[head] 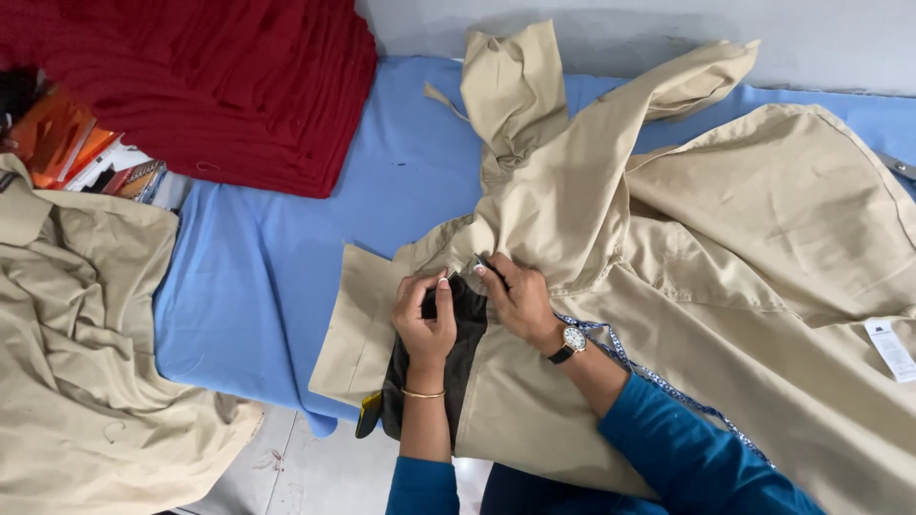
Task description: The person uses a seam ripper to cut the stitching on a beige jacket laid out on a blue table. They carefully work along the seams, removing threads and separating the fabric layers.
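Both hands pinch a dark fabric panel (458,343) against the beige garment (668,286) at the front edge of the blue-covered tabletop (258,277): left hand (426,319) gripping its top, right hand (520,300) nipping the seam. Aligning seems underway; it calls for steady tension.

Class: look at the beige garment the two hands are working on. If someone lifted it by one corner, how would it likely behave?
The beige garment would probably flop and drape, since it already lies in soft folds and creases. It looks light for its spread. Where the left hand and right hand pinch it, it bunches easily, so it is unlikely to hold any shape.
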